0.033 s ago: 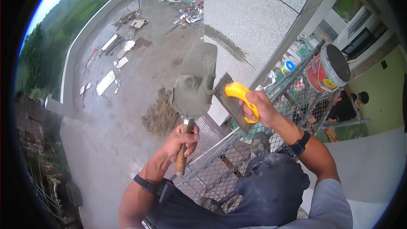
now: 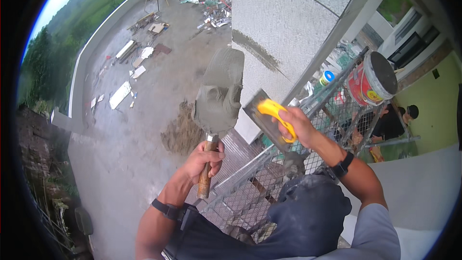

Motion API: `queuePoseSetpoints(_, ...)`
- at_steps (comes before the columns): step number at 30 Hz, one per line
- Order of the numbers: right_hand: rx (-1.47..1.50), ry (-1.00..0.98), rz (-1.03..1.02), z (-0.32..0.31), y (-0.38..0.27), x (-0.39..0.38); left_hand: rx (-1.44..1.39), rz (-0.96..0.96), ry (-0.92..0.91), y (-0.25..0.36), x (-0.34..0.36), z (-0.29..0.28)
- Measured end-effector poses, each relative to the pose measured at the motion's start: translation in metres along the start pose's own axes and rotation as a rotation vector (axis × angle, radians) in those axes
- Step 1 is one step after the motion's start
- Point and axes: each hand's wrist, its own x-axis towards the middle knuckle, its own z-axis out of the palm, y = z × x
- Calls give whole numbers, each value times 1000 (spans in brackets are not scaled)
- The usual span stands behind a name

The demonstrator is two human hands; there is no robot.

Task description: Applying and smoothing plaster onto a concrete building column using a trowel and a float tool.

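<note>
"2 hands in view, both full. L hand (image 2: 207, 160) 1st: what's it got?"

"A wood-handled trowel (image 2: 204, 184). Fingers closed snug round the grip. Blade points up & away, w/ a thick heap of grey mortar (image 2: 216, 108) on it."

"And R hand (image 2: 297, 126)?"

"Fingers wrapped round the yellow handle of a flat float (image 2: 273, 108). Plate's tilted, just R of the mortar, w/ a thin gap btwn the 2 in this view. Can't tell depth diff."

"OK. Wrists?"

"1 dark strap (image 2: 166, 208) on each."

"What's around?"

"White wall (image 2: 293, 14) up top, w/ 1 rough grey strip (image 2: 255, 48) across its lower L part. Wire mesh (image 2: 240, 207) below the R hand; red bucket (image 2: 358, 84) w/ grey rim nr the mesh's upper R end, plus a small tub (image 2: 327, 77) w/ blue lid."

"Floor?"

"Concrete floor (image 2: 120, 163), w/ a brown, sandy-looking pile (image 2: 179, 135) L of the trowel. Scrap (image 2: 120, 94) scattered farther off, upper L."

"Anyone else?"

"1 co-worker (image 2: 389, 125), dark top & cap, far R past the mesh, well apart from both tools."
</note>
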Motion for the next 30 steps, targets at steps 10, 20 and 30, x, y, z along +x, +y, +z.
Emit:
queuePoseSetpoints(10, -895, -350, -218, 28, -66, -1, 361, -17, 162, 4, 8, -27)
queuePoseSetpoints(20, -1088, -80, -464, 18, -28, 35, 601, -62, 211, 12, 2, -28)
queuePoseSetpoints(30, -1758, 521, -475, -32, 46, 101, 488, 80, 390, 15, -5, -44)
